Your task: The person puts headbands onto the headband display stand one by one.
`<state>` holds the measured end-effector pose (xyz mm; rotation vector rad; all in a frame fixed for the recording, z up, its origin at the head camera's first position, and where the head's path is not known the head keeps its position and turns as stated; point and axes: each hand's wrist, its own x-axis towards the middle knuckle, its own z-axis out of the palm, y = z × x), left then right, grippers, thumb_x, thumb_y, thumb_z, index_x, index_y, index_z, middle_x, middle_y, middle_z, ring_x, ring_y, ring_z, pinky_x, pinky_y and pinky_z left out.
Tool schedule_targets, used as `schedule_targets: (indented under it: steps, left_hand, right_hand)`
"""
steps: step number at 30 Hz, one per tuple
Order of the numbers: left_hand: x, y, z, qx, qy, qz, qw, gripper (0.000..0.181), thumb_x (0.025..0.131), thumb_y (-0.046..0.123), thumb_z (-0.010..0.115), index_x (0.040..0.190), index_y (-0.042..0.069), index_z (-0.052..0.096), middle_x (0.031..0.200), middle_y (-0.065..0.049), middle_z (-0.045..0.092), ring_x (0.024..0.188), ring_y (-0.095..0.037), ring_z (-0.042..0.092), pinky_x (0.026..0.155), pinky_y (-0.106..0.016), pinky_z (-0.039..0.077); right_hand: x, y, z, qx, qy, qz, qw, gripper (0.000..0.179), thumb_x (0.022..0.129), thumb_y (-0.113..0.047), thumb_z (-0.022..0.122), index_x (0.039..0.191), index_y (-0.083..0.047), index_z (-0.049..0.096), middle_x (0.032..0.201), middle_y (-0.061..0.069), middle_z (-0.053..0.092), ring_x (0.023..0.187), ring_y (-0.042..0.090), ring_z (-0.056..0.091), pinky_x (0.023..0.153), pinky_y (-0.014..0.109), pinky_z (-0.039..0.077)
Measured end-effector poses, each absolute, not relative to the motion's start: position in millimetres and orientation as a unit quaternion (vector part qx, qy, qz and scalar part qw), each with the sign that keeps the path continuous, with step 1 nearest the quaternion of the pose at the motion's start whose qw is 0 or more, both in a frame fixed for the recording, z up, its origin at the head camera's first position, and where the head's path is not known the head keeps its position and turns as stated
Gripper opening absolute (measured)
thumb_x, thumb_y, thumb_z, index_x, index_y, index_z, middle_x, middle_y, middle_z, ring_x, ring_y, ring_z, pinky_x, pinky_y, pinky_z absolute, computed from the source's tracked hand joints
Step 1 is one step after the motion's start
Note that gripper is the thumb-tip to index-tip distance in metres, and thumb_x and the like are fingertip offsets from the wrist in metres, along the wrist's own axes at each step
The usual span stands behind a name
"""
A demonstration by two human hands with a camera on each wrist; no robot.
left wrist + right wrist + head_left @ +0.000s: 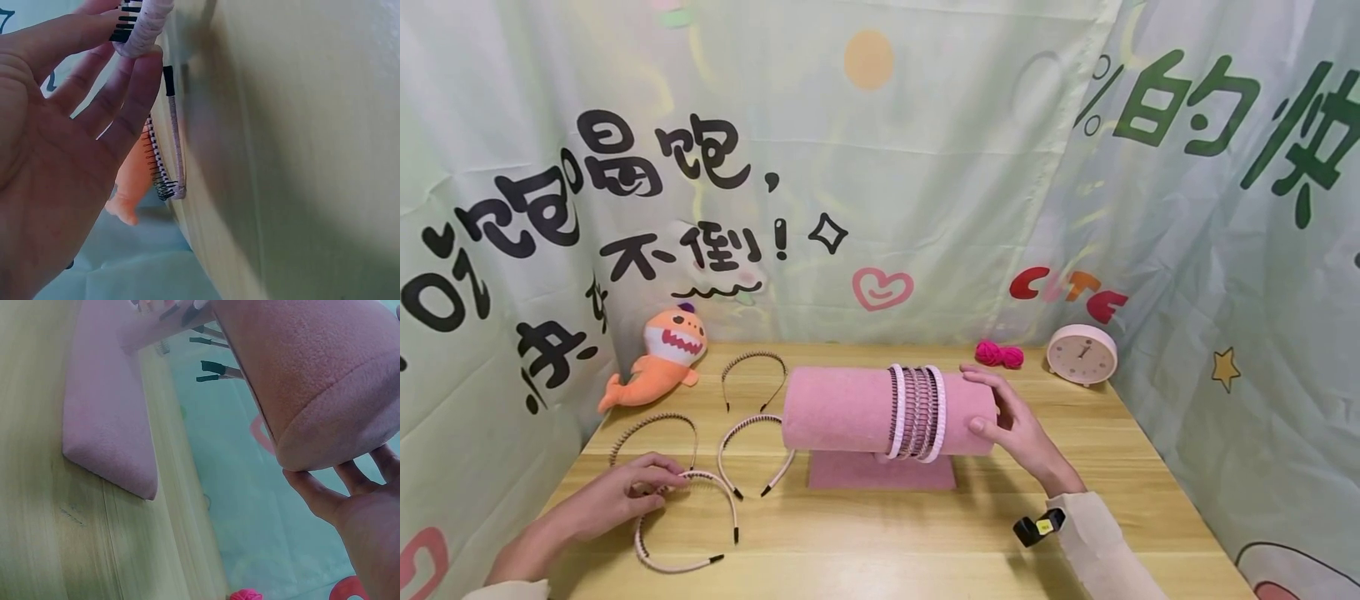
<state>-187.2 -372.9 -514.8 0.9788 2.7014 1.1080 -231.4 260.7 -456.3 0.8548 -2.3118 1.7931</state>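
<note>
My left hand [613,497] pinches a pale pink, wrapped headband [732,505] with black tips near the table's left front. In the left wrist view, small dark teeth show along the inner side of that headband [149,26]. Across the middle stands a pink plush headband stand [842,408], a horizontal roll on a flat base. Several white and dark toothed headbands [917,412] circle the roll right of its centre. My right hand [1021,425] grips the roll's right end, thumb in front and fingers over the top and back; some fingers are hidden there.
Three more headbands lie at the left: one at the back [754,356], one beside the stand [724,450], one behind my left hand [651,419]. An orange plush shark [658,367], pink yarn [998,354] and a round clock [1082,355] line the wooden table's back.
</note>
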Motion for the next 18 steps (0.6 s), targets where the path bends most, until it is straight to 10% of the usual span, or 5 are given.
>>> schedule_targets:
  steps: [8, 18]
  left_hand:
    - [-188, -378, -508, 0.274, 0.887, 0.364, 0.072, 0.025, 0.1, 0.011, 0.077, 0.124, 0.015, 0.081, 0.135, -0.017, 0.073, 0.122, 0.019, 0.052, 0.088, -0.016, 0.056]
    - [-186, -381, -495, 0.262, 0.886, 0.376, 0.069, 0.022, 0.104, 0.005, 0.07, 0.123, 0.01, 0.08, 0.124, 0.014, 0.078, 0.102, 0.006, 0.067, 0.079, -0.022, 0.059]
  right_hand:
    - [-231, 260, -456, 0.286, -0.754, 0.59, 0.045, 0.062, 0.101, 0.006, 0.066, 0.158, -0.008, 0.047, 0.174, 0.014, 0.037, 0.15, 0.005, 0.047, 0.11, 0.023, 0.052]
    - [-233, 261, -458, 0.285, -0.755, 0.588, 0.049, 0.06, 0.101, 0.006, 0.066, 0.158, -0.007, 0.048, 0.173, 0.015, 0.037, 0.15, 0.005, 0.046, 0.11, 0.022, 0.051]
